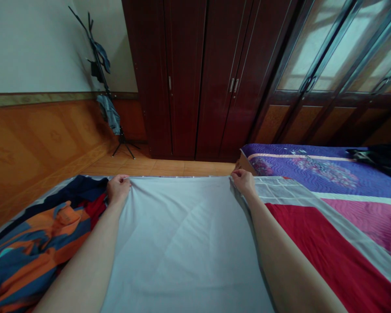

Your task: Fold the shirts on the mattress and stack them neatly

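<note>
- Sheet [182,243] of pale grey cloth lies flat across a striped bedcover [329,243], drawn smooth between 2 hands.
- Left hand [119,189] pinches its far edge at one corner.
- Right hand [243,182] grips the other corner, level, keeping the cloth taut.

the left hand [119,189] and right hand [243,182] hide the pinched far edge of the grey cloth [182,243]

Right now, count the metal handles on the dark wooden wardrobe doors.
3: one handle alone at left, and a close pair further right, side by side.
</note>
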A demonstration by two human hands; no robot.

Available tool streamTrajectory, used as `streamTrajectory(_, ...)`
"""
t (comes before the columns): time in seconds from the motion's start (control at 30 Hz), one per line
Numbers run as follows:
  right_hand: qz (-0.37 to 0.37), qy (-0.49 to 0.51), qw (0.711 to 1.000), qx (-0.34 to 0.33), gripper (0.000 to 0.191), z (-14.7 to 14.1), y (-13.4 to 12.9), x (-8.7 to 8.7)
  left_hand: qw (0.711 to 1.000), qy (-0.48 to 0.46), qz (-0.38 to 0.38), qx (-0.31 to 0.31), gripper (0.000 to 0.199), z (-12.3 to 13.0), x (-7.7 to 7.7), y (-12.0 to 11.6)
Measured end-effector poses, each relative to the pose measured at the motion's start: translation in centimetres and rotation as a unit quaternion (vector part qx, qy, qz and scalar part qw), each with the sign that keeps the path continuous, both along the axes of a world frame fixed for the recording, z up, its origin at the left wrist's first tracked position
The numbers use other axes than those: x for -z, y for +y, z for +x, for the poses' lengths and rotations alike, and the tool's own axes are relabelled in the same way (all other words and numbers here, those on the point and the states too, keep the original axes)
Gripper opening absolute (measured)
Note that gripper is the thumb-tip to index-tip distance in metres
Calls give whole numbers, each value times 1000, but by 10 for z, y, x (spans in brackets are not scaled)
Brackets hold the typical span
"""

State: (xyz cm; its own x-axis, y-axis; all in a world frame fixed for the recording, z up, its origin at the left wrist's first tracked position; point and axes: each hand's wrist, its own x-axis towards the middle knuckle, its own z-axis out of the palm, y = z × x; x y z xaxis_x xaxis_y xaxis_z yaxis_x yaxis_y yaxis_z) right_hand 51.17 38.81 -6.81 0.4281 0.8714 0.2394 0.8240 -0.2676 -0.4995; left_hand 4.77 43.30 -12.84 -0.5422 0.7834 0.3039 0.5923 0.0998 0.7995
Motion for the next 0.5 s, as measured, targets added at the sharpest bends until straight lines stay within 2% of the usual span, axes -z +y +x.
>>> streamTrajectory(0.23,-71,-20,997,-16,28,4,-3,-2,1000,-17,-2,-3,29,6,-7,-5)
streamTrajectory(0.4,-73,-52,996,9,28,-6,-4,0,1000,18,-13,-3,24,8,-11,-8)
streamTrajectory(0.5,-74,-69,995,-4,27,-6,-6,-1,999,33,-21,-11,23,8,-11,-9)
